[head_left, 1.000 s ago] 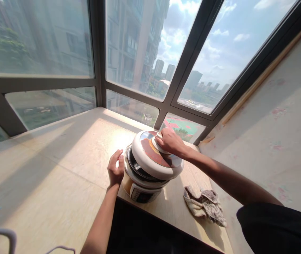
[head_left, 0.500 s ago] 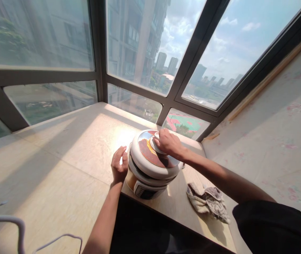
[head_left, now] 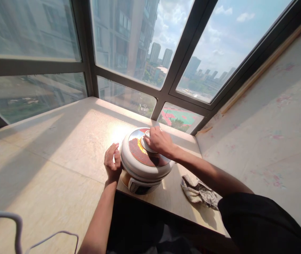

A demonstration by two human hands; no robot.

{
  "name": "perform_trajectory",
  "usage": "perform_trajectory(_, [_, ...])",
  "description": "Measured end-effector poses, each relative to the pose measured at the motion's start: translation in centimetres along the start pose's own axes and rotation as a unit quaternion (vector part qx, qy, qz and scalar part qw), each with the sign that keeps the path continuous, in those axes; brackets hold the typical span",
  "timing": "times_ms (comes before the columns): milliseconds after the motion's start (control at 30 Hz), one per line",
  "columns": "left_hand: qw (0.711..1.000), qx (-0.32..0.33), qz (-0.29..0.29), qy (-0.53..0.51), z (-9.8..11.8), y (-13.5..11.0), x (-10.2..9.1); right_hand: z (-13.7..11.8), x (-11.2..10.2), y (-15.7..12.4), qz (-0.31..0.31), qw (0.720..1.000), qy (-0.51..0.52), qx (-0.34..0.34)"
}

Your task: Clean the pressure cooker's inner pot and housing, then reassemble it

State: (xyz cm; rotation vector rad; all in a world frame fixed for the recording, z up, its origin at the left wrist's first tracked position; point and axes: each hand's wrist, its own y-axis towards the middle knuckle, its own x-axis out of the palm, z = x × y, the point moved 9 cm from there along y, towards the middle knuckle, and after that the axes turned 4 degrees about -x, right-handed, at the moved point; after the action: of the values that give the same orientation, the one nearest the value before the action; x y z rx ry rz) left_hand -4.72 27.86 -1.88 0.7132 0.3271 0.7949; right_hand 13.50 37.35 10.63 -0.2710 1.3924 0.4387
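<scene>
A white electric stew pot with a dark control panel on its front stands close to the edge of the pale ledge. Its round lid, white-rimmed with a glossy top reflecting red-brown and yellow, lies over the pot with no clear gap at the front. My right hand is closed around the white knob on top of the lid. Against or just beside the pot's left side is my left hand, fingers loosely curved and thumb apart, holding nothing visible. Whether it touches the pot I cannot tell.
A crumpled, stained cloth lies on the ledge right of the pot. Grey cable or tubing rises at the lower left. Dark-framed windows border the back, and a flower-patterned wall stands at the right.
My right hand has lowered the lid, and the dark gap between lid and pot at the front has closed. The whole view has shifted slightly; my left hand stays beside the pot.
</scene>
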Motion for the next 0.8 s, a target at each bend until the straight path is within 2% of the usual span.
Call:
perform_trajectory(333, [0.999, -0.038, 0.006, 0.012, -0.9, -0.2, 0.1, -0.5, -0.1, -0.7, 0.007, 0.999, 0.026, 0.023])
perform_trajectory(500, [0.997, -0.065, 0.030, -0.002, -1.0, -0.2, -0.1, -0.5, -0.3, -0.8, 0.023, 0.999, 0.039, 0.023])
perform_trajectory(633, [0.989, -0.140, 0.050, -0.002, -1.3, 0.7, -0.2, -0.4, -0.3, -0.7, 0.035, 0.997, 0.061, 0.015])
perform_trajectory(800, [0.959, -0.273, 0.077, -0.022, -2.6, 2.3, 0.0, -0.3, -0.2, -0.6, 0.048, 0.997, 0.067, 0.006])
